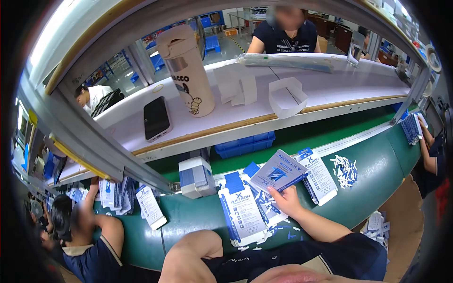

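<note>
1. Holding a flat white-and-blue carton blank (pixel 278 172) is what my right hand (pixel 285 200) is doing at this moment: the grip is closed on the blank's near edge, lifting it tilted just above the green table (pixel 377 174).
2. My left hand I cannot find in the view; only the bent left arm shows at the lower edge, so I cannot tell whether that grip is open or closed.
3. Beneath and beside the lifted blank lie more flat blanks: a stack (pixel 240 210) to its left and another stack (pixel 318 177) to its right, all on the table.
4. Loose blue-and-white paper scraps (pixel 344 170) sit farther right, well apart from the hand.
5. My judgement: one blank has been picked off the pile and is about to be worked, folded or cleaned of tabs.
6. That move would call for the second hand to come in and steady the far edge.
</note>
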`<state>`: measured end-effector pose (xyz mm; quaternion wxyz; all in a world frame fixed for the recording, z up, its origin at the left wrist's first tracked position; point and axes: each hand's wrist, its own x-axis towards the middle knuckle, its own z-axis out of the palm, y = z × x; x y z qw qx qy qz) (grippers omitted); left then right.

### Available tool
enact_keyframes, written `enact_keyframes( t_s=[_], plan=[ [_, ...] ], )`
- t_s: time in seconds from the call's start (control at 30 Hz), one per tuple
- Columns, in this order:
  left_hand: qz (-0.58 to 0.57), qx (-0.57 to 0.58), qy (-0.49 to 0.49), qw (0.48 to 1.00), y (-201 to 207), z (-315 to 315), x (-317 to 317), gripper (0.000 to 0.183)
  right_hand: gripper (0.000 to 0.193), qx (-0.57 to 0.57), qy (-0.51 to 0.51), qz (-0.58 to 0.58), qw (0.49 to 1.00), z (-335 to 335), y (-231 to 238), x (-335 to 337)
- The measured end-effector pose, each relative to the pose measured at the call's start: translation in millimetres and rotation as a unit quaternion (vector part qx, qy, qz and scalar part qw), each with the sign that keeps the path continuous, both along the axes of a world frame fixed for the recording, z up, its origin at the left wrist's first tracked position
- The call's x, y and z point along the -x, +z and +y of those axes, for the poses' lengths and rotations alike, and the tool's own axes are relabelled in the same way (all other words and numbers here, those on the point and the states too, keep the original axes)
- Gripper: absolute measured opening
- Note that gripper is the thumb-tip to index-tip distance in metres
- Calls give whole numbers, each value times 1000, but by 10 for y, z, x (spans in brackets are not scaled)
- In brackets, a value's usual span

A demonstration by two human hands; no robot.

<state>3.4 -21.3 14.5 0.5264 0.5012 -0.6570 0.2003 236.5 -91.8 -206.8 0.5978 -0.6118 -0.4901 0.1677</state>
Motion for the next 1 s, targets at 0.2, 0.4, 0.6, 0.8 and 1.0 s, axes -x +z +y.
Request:
enact_keyframes(
  t_s=[0.2, 0.4, 0.6, 0.8, 1.0],
  plan=[
    [-21, 78, 95, 992, 245, -319, -58, 19, 14, 0, -4, -4, 1000, -20, -19, 57],
    [-541, 86, 558, 623, 227, -733, -35, 15, 19, -15, -13, -4, 1000, 24, -86, 47],
    [-755, -14, 525, 393, 620, -1436, 334, 31, 22, -3, -12, -15, 1000, 22, -44, 85],
    [-811, -178, 449, 330, 986, -2068, 645, 33, 20, -82, -46, -116, 989, -75, 27, 99],
    [-754, -296, 444, 383, 1199, -2512, 881, 33, 12, -173, -47, -222, 959, -111, 99, 215]
  ],
)
